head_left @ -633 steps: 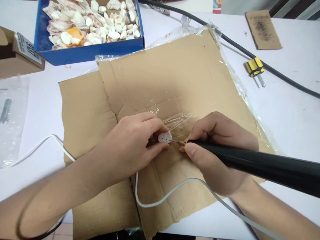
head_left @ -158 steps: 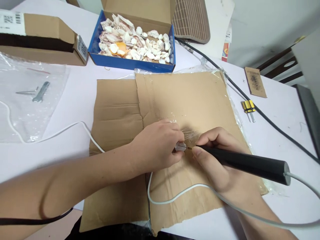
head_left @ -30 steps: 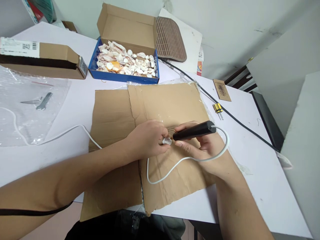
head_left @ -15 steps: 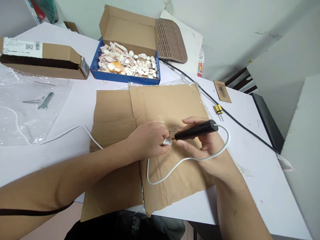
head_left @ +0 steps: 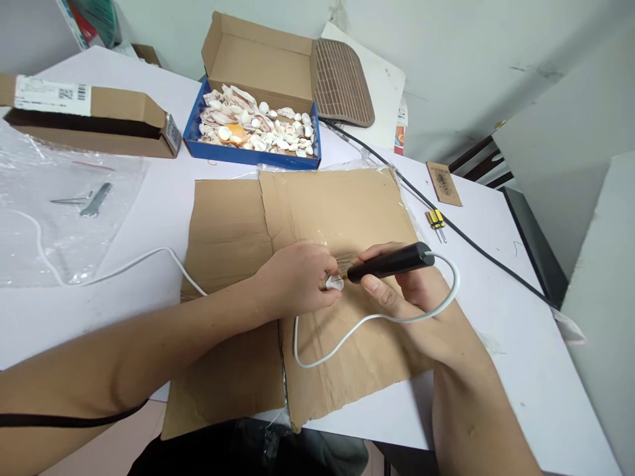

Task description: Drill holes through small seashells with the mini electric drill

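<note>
My left hand (head_left: 297, 277) is closed, pinching a small white shell (head_left: 334, 283) between thumb and fingers over the brown cardboard (head_left: 342, 198). My right hand (head_left: 421, 291) grips a black-handled corded tool (head_left: 391, 262) between thumb and fingers. The tool's thin tip points left and meets the shell or lies right at it; I cannot tell which. From the handle's rear end a white cord (head_left: 342, 340) loops down over the cardboard and passes under my left arm.
Behind the cardboard stands an open blue box (head_left: 253, 155) of many shells. At the left are a long brown carton (head_left: 119, 106) and a plastic bag with a small wrench (head_left: 96, 200). A black cable (head_left: 476, 235), yellow-handled tools (head_left: 436, 219) and a scorched wooden piece (head_left: 444, 184) lie at the right.
My right thumb has shifted slightly up and right along the tool, away from the shell. The left hand keeps its pinch on the shell. The whole view has moved a little.
</note>
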Demonstrator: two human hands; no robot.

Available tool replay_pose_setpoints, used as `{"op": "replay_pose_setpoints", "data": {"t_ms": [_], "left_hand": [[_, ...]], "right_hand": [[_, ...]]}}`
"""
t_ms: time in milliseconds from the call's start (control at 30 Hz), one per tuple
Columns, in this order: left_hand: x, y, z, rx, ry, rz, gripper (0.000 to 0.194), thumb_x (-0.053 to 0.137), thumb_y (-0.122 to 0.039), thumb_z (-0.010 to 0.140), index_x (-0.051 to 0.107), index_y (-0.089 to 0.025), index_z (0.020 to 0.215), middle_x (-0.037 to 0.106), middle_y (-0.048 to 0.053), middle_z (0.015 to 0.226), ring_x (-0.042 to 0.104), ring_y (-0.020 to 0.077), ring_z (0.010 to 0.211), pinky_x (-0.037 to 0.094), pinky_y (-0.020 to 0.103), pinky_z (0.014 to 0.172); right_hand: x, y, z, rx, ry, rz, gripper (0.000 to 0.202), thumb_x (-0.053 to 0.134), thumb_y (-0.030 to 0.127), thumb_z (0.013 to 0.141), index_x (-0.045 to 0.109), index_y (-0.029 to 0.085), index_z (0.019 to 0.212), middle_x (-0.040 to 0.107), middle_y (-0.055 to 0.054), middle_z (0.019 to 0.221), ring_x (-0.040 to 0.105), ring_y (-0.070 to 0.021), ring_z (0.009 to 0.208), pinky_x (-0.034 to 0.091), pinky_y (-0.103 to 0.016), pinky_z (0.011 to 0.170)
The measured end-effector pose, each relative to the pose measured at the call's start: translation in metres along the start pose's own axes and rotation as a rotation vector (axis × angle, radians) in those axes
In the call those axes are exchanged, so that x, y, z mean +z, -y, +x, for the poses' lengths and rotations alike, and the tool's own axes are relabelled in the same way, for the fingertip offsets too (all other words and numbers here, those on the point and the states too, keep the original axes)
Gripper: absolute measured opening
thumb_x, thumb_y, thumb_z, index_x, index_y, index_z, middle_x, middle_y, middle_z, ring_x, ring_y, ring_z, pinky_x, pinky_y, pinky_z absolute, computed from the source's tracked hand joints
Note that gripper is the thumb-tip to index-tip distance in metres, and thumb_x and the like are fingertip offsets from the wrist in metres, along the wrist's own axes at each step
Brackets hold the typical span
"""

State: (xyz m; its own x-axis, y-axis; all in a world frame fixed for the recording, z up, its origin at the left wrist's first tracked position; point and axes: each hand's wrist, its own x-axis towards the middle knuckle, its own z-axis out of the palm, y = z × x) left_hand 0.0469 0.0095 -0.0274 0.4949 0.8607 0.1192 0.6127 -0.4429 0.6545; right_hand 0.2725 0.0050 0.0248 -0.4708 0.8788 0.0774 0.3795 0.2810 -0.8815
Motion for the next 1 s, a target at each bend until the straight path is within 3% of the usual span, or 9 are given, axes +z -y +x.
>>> {"op": "replay_pose_setpoints", "data": {"t_ms": [167, 367, 467, 567, 1000], "left_hand": [[-0.0007, 0.0000, 0.0001, -0.005, 0.012, -0.009, 0.019, 0.076, -0.023, 0.082, 0.061, -0.021, 0.070, 0.064, 0.000, 0.072, 0.058, 0.0194, 0.074, 0.047, 0.035, 0.072], [0.0002, 0.0003, 0.0001, -0.006, 0.018, -0.018, 0.018, 0.074, -0.023, 0.084, 0.061, -0.021, 0.071, 0.063, -0.001, 0.072, 0.058, 0.0197, 0.075, 0.046, 0.035, 0.072], [-0.0006, -0.0001, 0.0000, -0.004, 0.023, -0.017, 0.025, 0.074, -0.022, 0.083, 0.055, -0.022, 0.067, 0.059, -0.002, 0.070, 0.056, 0.0189, 0.073, 0.045, 0.035, 0.072], [-0.0016, -0.0007, -0.0001, -0.011, 0.036, -0.020, 0.029, 0.074, -0.022, 0.083, 0.051, -0.022, 0.066, 0.058, -0.002, 0.070, 0.055, 0.0190, 0.074, 0.044, 0.036, 0.071], [0.0002, 0.0004, 0.0003, -0.032, 0.032, -0.027, 0.029, 0.076, -0.023, 0.083, 0.051, -0.022, 0.068, 0.059, -0.002, 0.071, 0.058, 0.0196, 0.076, 0.045, 0.034, 0.073]], "right_hand": [[-0.0003, -0.0006, -0.0001, -0.002, -0.015, -0.019, 0.025, 0.075, 0.047, 0.105, 0.072, 0.029, 0.122, 0.081, -0.007, 0.115, 0.079, -0.0269, 0.105, 0.066, -0.046, 0.093], [0.0013, -0.0017, -0.0010, -0.027, -0.046, -0.032, 0.022, 0.078, 0.040, 0.104, 0.073, 0.030, 0.122, 0.082, -0.004, 0.111, 0.079, -0.0255, 0.103, 0.064, -0.044, 0.091], [0.0027, -0.0036, -0.0018, -0.024, -0.077, -0.018, 0.030, 0.081, 0.037, 0.102, 0.070, 0.032, 0.129, 0.082, -0.004, 0.111, 0.079, -0.0257, 0.102, 0.063, -0.046, 0.092], [0.0036, -0.0039, -0.0019, -0.023, -0.101, 0.010, 0.028, 0.083, 0.034, 0.100, 0.069, 0.032, 0.124, 0.082, -0.003, 0.110, 0.079, -0.0253, 0.100, 0.062, -0.045, 0.092], [-0.0009, 0.0003, -0.0021, -0.095, -0.023, 0.056, 0.023, 0.079, 0.026, 0.103, 0.073, 0.034, 0.123, 0.082, 0.001, 0.117, 0.079, -0.0185, 0.109, 0.066, -0.034, 0.095]]}}
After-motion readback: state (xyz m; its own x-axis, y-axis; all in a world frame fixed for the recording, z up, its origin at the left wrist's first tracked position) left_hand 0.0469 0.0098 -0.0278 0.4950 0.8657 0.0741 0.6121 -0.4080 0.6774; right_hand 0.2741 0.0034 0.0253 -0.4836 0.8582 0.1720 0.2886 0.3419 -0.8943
